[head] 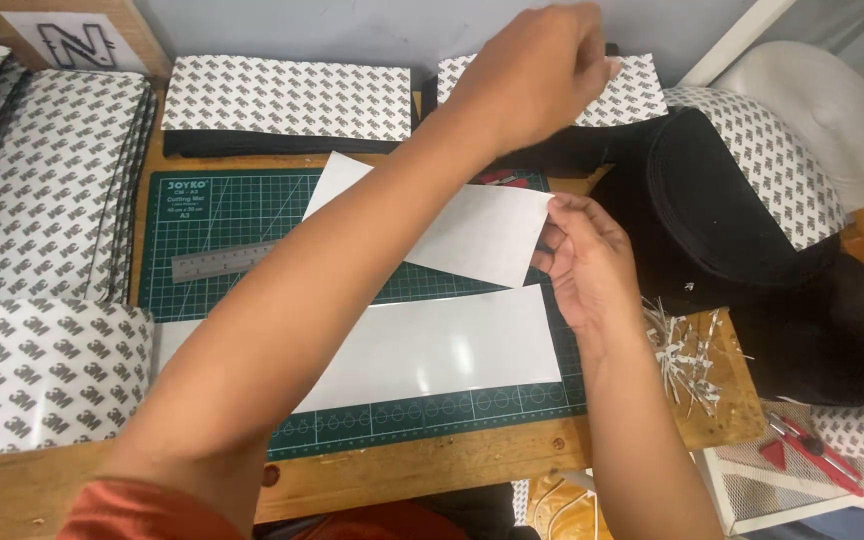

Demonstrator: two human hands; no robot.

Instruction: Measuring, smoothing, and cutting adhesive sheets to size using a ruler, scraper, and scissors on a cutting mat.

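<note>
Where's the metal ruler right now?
The metal ruler lies on the green cutting mat, left of centre in the head view, its right end hidden under the left forearm, beside the white sheet.

Left forearm covers middle of upper white sheet [482,235] and part of steel ruler [222,261]. Left hand [537,70] motion-blurred; grip possibly on patterned sheet, unclear. Red cutter [817,448] partly cropped.

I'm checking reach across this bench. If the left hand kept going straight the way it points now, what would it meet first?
Probably the patterned white backing sheet on the black stack at the bench's far edge: the left hand already hovers at or over it, though depth is unclear.
</note>
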